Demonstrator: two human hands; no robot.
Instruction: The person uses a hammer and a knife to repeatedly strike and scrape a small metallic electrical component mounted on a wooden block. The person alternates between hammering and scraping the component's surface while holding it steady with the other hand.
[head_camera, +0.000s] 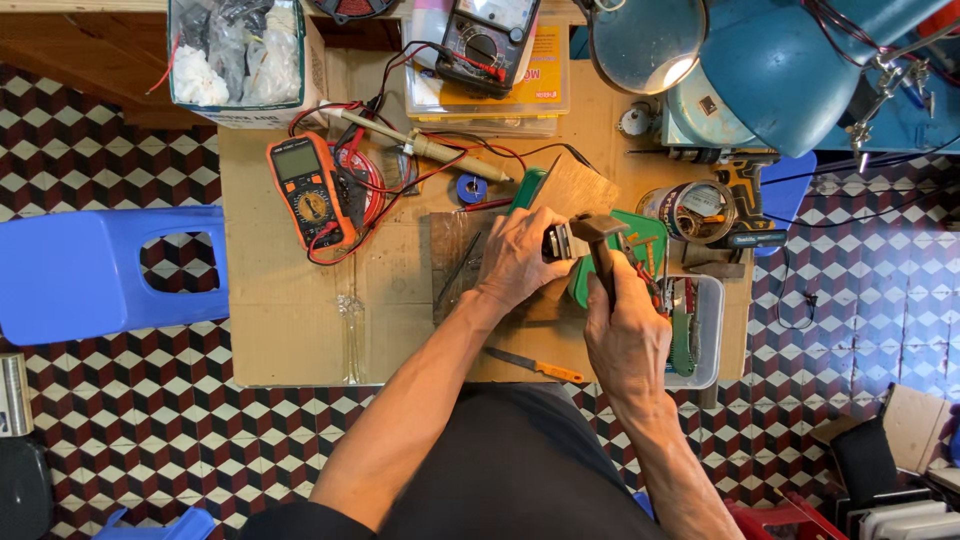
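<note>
While the left hand (520, 255) pressed down on a small dark part (556, 241) in the middle of the bench (290, 320), the right hand (625, 335) was shut tight around the handle of a hammer (597, 232). The hammer's head sat just beside the part and close to the left hand's fingertips. The left hand's grip was closed over the part, holding it on a worn wooden board (450, 250).

A slip looked easy. If the hammer came down crooked, it could hit the fingers, since they were so near. The small part might also shoot sideways, because it looked hard and smooth.

The bench top was flat brown cardboard, dull and a bit stained. The hammer had a wooden handle and a dark metal head. An orange meter (310, 190) with a grey screen lay to the left, with thin red wires (375, 180) curled beside it. A clear plastic tub (705, 335) held tools on the right. A small knife with an orange handle (540, 367) lay near the edge.
</note>
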